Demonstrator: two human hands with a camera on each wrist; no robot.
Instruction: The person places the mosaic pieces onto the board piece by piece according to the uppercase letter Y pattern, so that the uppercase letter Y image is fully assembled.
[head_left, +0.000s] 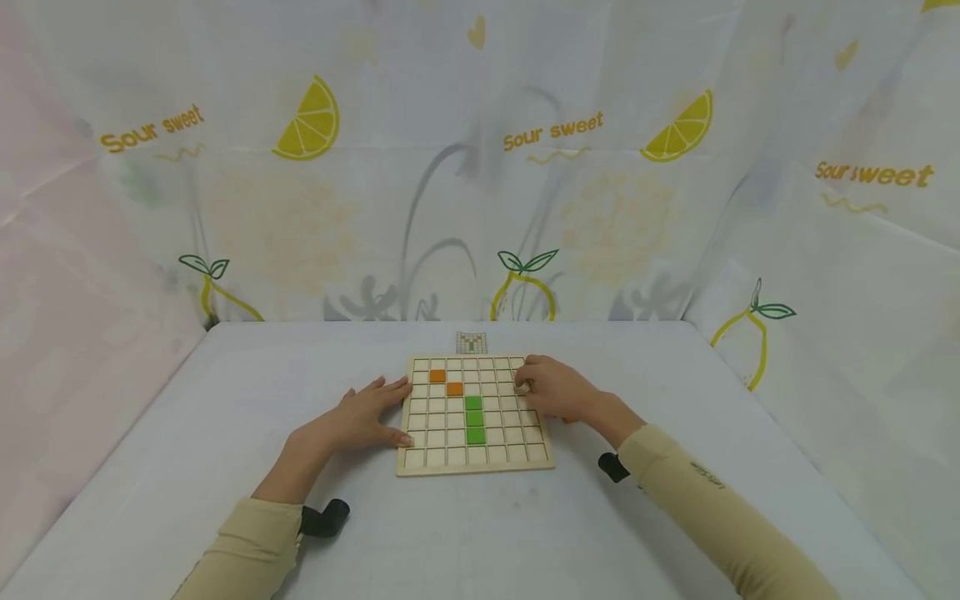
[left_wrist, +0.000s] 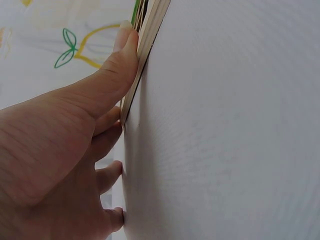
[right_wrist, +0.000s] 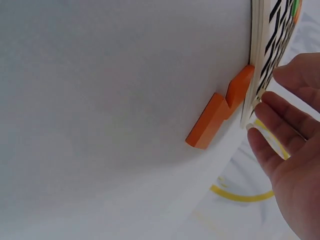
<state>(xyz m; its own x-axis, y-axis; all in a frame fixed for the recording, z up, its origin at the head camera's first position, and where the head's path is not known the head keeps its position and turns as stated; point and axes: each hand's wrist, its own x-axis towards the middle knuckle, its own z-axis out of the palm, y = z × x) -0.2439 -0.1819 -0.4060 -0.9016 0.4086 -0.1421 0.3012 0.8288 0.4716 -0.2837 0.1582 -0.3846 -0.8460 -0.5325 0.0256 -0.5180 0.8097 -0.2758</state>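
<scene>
A square wooden grid board (head_left: 435,457) lies on the table. Two orange tiles (head_left: 454,389) step diagonally down its upper left part. Below them, several green tiles (head_left: 476,418) form a column. My left hand (head_left: 363,419) rests along the board's left side with fingers spread, the thumb on its edge (left_wrist: 145,47). Over the upper right cells is my right hand (head_left: 558,387), fingers loosely bent at the board. From the right wrist, a gap shows between thumb and fingers, with no tile visible there. Orange blocks (right_wrist: 207,122) lie against the board's right side, mostly hidden from above.
Just behind the board lies a small card (head_left: 471,342) with a grid pattern. A white cloth (head_left: 480,542) covers the table. Behind it hangs a lemon-printed curtain (head_left: 420,208), with more fabric at both sides. Black wrist mounts (head_left: 326,518) stick out from the sleeves.
</scene>
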